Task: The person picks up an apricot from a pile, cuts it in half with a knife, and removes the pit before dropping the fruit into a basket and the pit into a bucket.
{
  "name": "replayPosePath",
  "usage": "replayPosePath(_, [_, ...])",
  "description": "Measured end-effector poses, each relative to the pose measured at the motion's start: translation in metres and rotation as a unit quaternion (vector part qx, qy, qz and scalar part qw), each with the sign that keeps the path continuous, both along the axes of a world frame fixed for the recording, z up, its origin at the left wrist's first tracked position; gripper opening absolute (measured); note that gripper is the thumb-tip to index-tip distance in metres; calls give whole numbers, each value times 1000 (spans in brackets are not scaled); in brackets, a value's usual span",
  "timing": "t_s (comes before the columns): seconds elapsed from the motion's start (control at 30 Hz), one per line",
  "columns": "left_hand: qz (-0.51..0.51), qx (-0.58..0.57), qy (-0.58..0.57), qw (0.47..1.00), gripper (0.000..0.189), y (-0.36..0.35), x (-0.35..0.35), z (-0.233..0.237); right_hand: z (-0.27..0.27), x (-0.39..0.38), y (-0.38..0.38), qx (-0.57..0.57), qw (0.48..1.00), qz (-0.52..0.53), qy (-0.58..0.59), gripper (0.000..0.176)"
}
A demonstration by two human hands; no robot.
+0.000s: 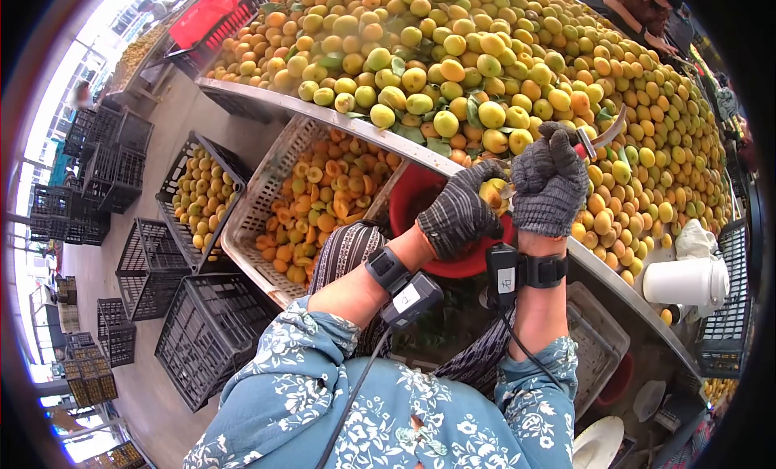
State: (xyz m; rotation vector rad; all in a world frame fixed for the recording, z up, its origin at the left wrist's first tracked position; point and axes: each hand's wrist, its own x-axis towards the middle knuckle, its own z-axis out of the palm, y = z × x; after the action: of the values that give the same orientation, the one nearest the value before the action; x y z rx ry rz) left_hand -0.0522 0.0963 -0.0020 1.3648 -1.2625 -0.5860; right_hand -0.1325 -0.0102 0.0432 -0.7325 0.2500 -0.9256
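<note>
My left hand (461, 213), in a dark striped knit glove, is closed around a yellow apricot (491, 196). Close beside it, my right hand (551, 182) wears the same kind of glove and is wrapped around a knife. The knife's curved blade (608, 134) and a bit of red handle stick out on the right, beyond the fist. Both hands are over a red bucket (408, 196), near the metal edge of a table heaped with whole green and orange apricots (453, 57).
Left of the bucket, a white plastic crate (236, 227) holds halved apricots. Black crates (212, 340) stand on the floor at the left, one filled with whole apricots. A white bucket (685, 281) lies on the table at the right. Another person's arm (626, 12) shows at the top right.
</note>
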Motion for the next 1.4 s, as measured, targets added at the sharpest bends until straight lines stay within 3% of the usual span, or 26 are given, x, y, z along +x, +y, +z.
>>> replayPosePath(0.07, [37, 55, 1, 998, 70, 0, -1, 2, -2, 0, 0, 12, 1000, 5, 4, 28])
replayPosePath(0.1, [36, 56, 1, 998, 70, -1, -2, 1, -2, -1, 0, 24, 1000, 11, 7, 28])
replayPosePath(0.2, [37, 48, 8, 998, 67, -2, -4, 1, -3, -1, 2, 45, 999, 9, 23, 25])
replayPosePath(0.27, [58, -31, -1, 998, 36, -2, -6, 6, -3, -1, 3, 51, 998, 2, 30, 23])
replayPosePath(0.6, [91, 8, -29, 995, 44, -3, -14, 7, -6, -5, 0, 72, 996, 10, 48, 15])
replayPosePath(0.93, [139, -9, -175, 975, 24, -6, -16, 1, -10, -8, -4, 150, 986, -14, 75, 10])
replayPosePath(1.0, [152, -16, -193, 969, 23, -11, -17, -4, -17, -12, -11, 184, 982, 27, 18, 11])
replayPosePath(1.07, [140, -35, -13, 989, 27, -19, -16, -15, -21, -16, -17, 182, 982, 51, -1, 11])
replayPosePath(1.1, [114, -13, 49, 992, 43, -17, -11, -22, -22, -19, -19, 181, 980, 76, -20, 12])
replayPosePath(1.13, [115, -15, 49, 992, 43, -13, -8, -17, -19, -21, -20, 179, 981, 78, -20, 12])
replayPosePath(1.2, [114, 39, 57, 991, 55, -7, 0, -4, -13, -26, -21, 45, 991, 64, 111, 14])
replayPosePath(1.23, [121, 60, 43, 990, 53, -6, 4, -2, -10, -29, -25, -19, 981, 78, 176, 12])
replayPosePath(1.33, [173, 56, -42, 982, 44, -5, 8, 3, -17, -15, -8, -65, 975, 29, 212, 8])
replayPosePath(1.37, [193, 49, -74, 977, 37, -7, 10, 0, -17, -11, -3, -132, 963, 61, 229, 8])
replayPosePath(1.4, [194, 49, -73, 977, 37, -7, 11, -1, -14, -14, 3, -152, 933, 62, 321, 10])
